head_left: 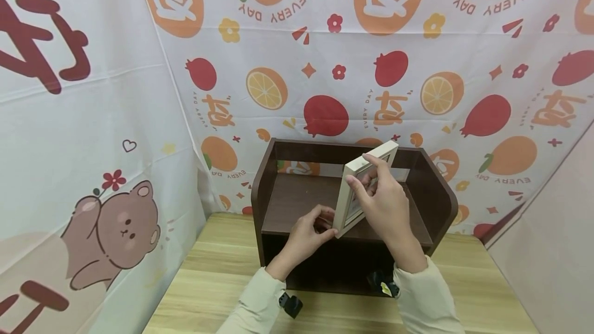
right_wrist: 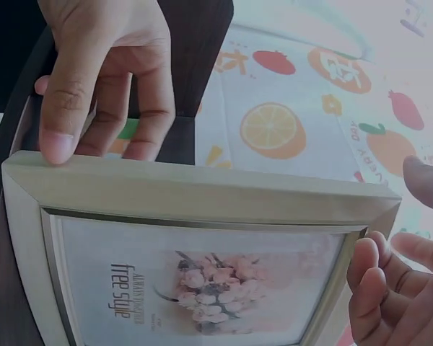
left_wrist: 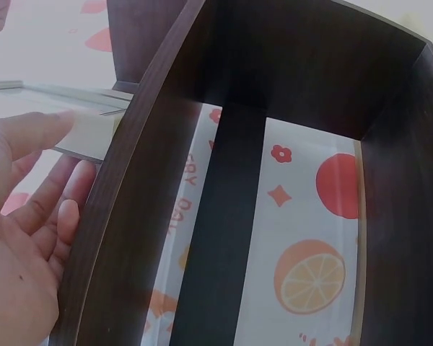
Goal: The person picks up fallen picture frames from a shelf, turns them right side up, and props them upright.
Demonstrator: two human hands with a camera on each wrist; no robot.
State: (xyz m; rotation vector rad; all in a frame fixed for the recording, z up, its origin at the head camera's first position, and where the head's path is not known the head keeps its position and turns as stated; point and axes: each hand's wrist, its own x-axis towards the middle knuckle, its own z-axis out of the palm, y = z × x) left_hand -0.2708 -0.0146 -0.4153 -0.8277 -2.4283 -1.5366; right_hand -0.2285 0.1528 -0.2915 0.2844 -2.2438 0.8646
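Cream photo frame (head_left: 361, 189) w/ a pink floral print & "free style" text, held tilted above the dark brown shelf (head_left: 274, 179) on the wooden surface (head_left: 218, 272). Right hand (head_left: 382, 197) grips its top edge, fingers curled round it. Left hand (head_left: 308, 233) pinches the lower corner.

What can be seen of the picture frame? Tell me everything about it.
The picture frame is rectangular with a wide cream moulding, wood or plastic by the look of it. Its glazed front shows a pale print of pink flowers with the words "free style". It is held upright on edge, angled, over the upper shelf of the dark brown desktop shelf unit. The right hand grips its upper side edge, thumb on the rim, and the left hand touches its lower corner.
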